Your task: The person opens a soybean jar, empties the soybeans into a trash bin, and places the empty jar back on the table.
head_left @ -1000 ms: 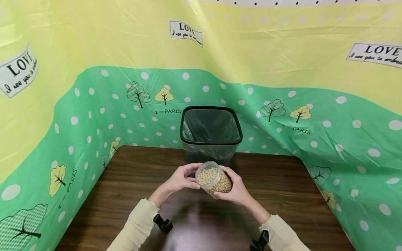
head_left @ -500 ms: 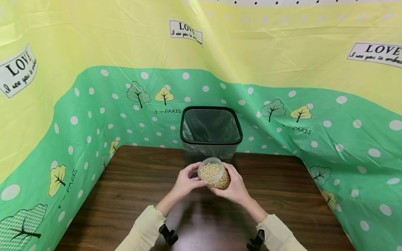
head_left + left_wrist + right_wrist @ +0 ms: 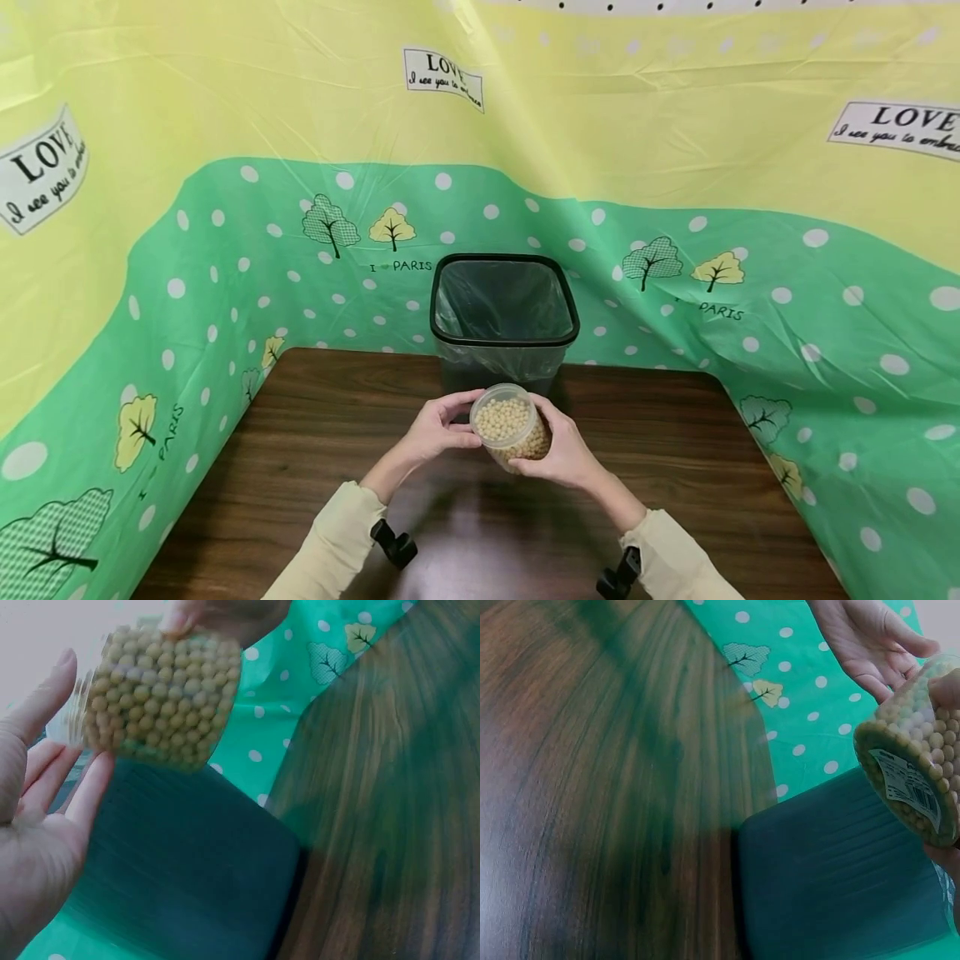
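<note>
Bean jar (image 3: 519, 444) is gripped by the right hand (image 3: 567, 454), just in front of the trash bin (image 3: 501, 342). It's also touched by the left hand (image 3: 433, 429), fingers spread

A hand could pass over the table (image 3: 300, 450) along its left and right edges, outside the forearms (image 3: 386, 477), or down through the bin's open top. The bin (image 3: 504, 342) blocks the middle of the far edge, with printed cloth (image 3: 465, 212) rising behind; before its near wall, the jar (image 3: 512, 427), left hand (image 3: 435, 430) and right hand (image 3: 567, 454) bar the way.
</note>
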`<state>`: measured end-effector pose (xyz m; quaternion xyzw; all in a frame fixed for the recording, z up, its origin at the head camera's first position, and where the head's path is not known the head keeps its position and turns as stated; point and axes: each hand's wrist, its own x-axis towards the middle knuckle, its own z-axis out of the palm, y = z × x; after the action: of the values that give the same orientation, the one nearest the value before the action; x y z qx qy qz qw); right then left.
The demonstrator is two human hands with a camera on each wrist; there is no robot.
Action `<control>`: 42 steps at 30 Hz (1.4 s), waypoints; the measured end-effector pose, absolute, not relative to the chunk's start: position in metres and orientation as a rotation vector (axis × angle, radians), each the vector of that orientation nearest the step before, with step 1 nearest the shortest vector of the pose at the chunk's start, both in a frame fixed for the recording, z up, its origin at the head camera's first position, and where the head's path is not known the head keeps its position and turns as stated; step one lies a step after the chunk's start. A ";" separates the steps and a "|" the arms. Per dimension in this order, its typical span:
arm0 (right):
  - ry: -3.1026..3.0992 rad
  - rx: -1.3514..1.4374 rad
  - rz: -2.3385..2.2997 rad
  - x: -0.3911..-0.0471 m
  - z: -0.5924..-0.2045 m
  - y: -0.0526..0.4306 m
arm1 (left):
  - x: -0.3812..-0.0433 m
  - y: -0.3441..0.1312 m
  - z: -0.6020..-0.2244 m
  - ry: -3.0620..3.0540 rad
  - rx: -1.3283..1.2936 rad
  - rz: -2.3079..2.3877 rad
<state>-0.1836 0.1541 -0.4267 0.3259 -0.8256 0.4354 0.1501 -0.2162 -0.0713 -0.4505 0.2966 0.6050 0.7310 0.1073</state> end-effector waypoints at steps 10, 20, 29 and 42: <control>-2.346 0.935 1.050 -0.205 -0.454 0.163 | -0.212 -0.067 -0.453 1.890 0.771 2.207; -2.321 1.074 1.187 -0.183 -0.418 0.156 | -0.215 -0.076 -0.447 1.788 0.932 2.038; -2.296 0.919 1.064 -0.200 -0.449 0.161 | -0.207 -0.065 -0.449 1.859 0.876 2.220; -2.340 0.852 1.169 -0.200 -0.447 0.161 | -0.213 -0.067 -0.442 1.923 0.793 2.168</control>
<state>-0.2000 0.1608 -0.4474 0.3039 -0.8344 0.4168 0.1942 -0.2128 -0.0668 -0.4417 0.2633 0.6386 0.7199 0.0683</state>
